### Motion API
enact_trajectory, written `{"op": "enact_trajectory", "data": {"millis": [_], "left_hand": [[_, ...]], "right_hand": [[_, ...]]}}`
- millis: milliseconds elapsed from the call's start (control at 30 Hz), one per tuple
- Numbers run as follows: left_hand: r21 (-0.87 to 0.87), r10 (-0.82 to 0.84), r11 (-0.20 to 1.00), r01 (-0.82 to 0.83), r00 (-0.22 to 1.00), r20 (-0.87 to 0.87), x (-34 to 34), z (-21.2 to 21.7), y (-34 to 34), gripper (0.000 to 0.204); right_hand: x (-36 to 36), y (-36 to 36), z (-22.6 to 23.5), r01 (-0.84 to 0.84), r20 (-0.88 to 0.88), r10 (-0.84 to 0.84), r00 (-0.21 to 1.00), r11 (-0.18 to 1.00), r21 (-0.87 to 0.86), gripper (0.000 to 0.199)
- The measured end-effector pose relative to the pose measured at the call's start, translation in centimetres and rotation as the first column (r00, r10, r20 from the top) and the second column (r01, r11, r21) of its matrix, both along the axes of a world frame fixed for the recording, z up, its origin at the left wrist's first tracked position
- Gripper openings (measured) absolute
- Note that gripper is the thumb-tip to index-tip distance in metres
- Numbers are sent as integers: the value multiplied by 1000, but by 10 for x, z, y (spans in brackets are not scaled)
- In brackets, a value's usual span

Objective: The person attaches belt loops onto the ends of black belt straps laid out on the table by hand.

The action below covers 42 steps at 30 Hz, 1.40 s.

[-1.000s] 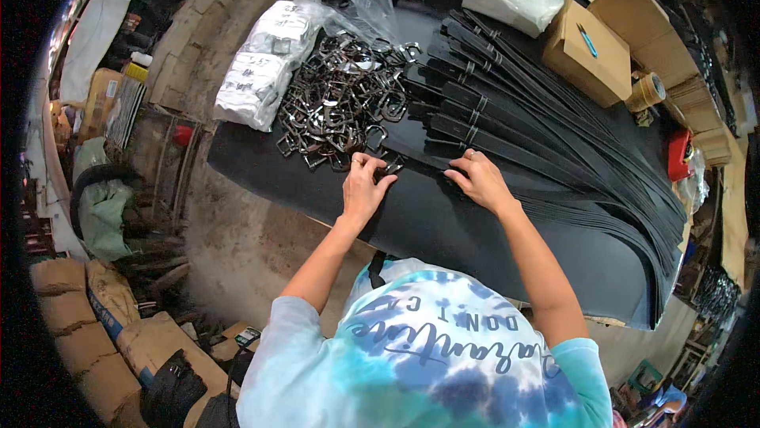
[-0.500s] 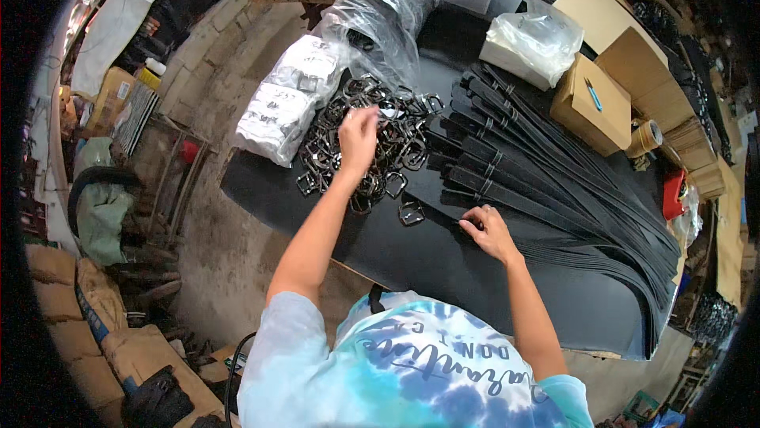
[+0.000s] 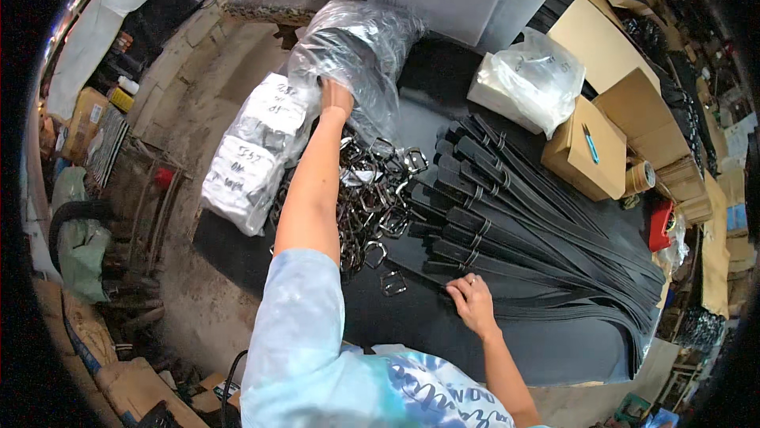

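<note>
The left hand (image 3: 336, 98) grips the clear plastic bag (image 3: 360, 56) near the tabletop's far edge (soft, crinkly, probably light). The right hand (image 3: 473, 304) rests flat, fingers loose, beside black straps (image 3: 522, 230).

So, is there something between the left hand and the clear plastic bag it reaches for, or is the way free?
Nothing visible stands between them: the left hand already touches the crumpled clear plastic bag at the far side of the black table. The pile of metal buckles lies under the forearm, not in the way.
</note>
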<state>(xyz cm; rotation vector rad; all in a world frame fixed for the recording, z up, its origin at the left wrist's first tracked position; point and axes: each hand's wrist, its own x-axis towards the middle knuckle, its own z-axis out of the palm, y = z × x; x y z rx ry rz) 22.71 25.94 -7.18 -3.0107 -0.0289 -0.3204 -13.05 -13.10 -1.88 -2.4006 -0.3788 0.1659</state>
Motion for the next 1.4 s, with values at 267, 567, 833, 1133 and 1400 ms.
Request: {"op": "enact_trajectory", "data": {"millis": [267, 567, 833, 1133, 1400], "left_hand": [[-237, 476, 869, -434, 865, 158, 58, -58, -39, 49], [-275, 467, 808, -521, 851, -241, 85, -122, 75, 78], [-192, 174, 969, -153, 980, 101, 18, -67, -18, 51], [-61, -200, 965, 255, 866, 458, 38, -94, -11, 28], [-539, -106, 842, 4, 982, -159, 24, -60, -28, 39]], "right_hand": [[11, -4, 2, 33, -52, -37, 998, 997, -75, 9], [12, 6, 4, -33, -31, 33, 999, 999, -30, 10], [8, -1, 1, 17, -38, -19, 999, 999, -49, 9], [17, -10, -6, 3, -85, -6, 996, 1000, -28, 13], [32, -24, -11, -63, -323, 83, 943, 995, 71, 24]]}}
